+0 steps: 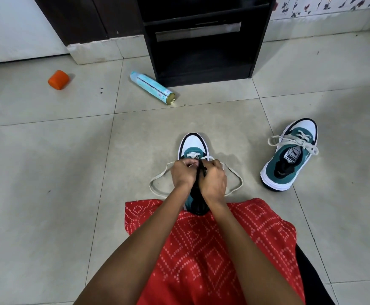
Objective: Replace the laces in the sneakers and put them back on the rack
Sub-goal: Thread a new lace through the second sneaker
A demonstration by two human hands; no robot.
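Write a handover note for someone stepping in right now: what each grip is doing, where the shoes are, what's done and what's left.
Left grip: the hand pinches the white lace at the eyelets of the near sneaker.
Right grip: fingers curl round that shoe's dark tongue, as far as I can tell.
Second sneaker: on the floor to the right, lace threaded, ends loose.
Rack: straight ahead, no shoes seen on it.
Done: near sneaker laced at its toe end only.
Left: finish lacing, tie both, set both on the rack.
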